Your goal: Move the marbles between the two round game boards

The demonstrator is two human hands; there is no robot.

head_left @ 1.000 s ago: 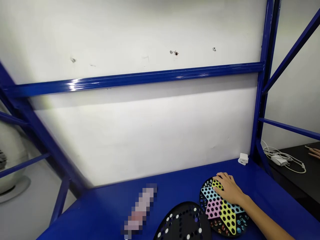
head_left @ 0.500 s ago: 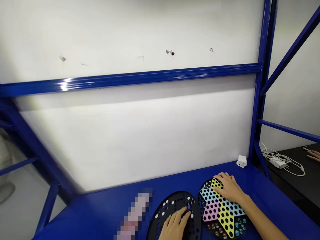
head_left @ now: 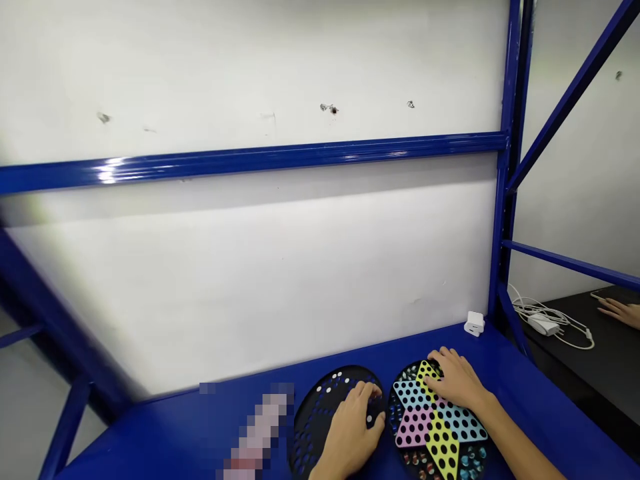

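A round black board (head_left: 320,413) with many holes and a few white pegs or discs lies on the blue table. Over its right side is my left hand (head_left: 353,427), fingers bent and thumb apart from them, with nothing visible between. Beside it sits a Chinese checkers board (head_left: 420,427) with a coloured star and glass marbles (head_left: 473,460) in pockets around the star. My right hand (head_left: 457,380) rests on the far right part of that board, its thumb stretched over the yellow point. What lies under the right fingers is hidden.
A white charger plug (head_left: 474,323) stands at the table's back right corner. The blue frame's posts and bars (head_left: 250,160) border the white wall. On a black table (head_left: 590,380) at right are a white adapter with cable (head_left: 544,325) and another person's hand (head_left: 620,311). A blurred-out strip (head_left: 263,430) lies at left.
The black board's white pieces now appear farther up and left, and my left hand has gone from fairly flat to more bent. My right hand stays in place. The view has swung slightly right.
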